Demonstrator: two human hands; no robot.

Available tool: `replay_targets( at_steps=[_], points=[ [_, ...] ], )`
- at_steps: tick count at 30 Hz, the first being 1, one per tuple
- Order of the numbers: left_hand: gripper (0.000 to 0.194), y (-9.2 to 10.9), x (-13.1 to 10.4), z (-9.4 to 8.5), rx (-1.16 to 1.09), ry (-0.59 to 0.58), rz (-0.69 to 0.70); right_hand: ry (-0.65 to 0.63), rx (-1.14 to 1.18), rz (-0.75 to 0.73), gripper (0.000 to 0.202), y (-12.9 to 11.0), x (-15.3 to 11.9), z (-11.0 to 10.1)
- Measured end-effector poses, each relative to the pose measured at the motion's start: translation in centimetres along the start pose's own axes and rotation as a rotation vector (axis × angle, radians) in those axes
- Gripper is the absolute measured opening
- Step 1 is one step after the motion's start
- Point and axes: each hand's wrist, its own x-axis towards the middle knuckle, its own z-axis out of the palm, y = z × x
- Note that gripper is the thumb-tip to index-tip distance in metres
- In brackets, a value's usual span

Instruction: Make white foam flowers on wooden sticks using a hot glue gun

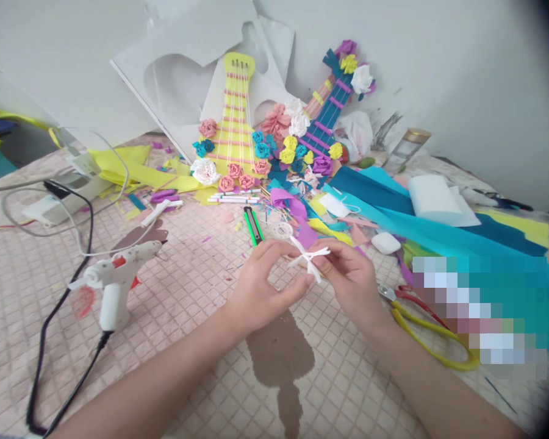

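A small white piece with several thin arms (308,257) is held between both hands above the quilted table cover. My left hand (269,281) curves around its left side, thumb and fingers closed toward it. On the right, my right hand (348,271) pinches the piece between thumb and fingers. Just behind the left hand lies a green box cutter (253,225). A white glue gun (119,277) stands at the left on the cover (187,366), its black cord running toward the front edge.
Two paper guitars with paper flowers, one yellow (236,131) and one blue (327,119), lean at the back. Yellow-handled scissors (432,335) lie right of my right hand. Blue crepe paper (388,213), a white roll (434,200) and a power strip (57,204) are around.
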Motion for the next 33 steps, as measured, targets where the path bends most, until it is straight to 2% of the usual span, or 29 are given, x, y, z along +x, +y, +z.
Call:
replay_targets(
  at_steps=[11,23,33],
  points=[
    [0.025,0.0,-0.2,0.3,0.151,0.053,0.064,-0.01,-0.065,-0.07,0.007,-0.3,-0.5,0.5],
    [0.017,0.2,-0.2,0.3,0.167,0.088,0.056,0.0,-0.057,-0.105,0.007,-0.1,-0.8,1.0],
    [0.013,-0.7,-0.2,0.5,0.242,0.16,0.169,0.051,0.002,0.015,0.007,-0.2,-0.7,1.0]
  ],
)
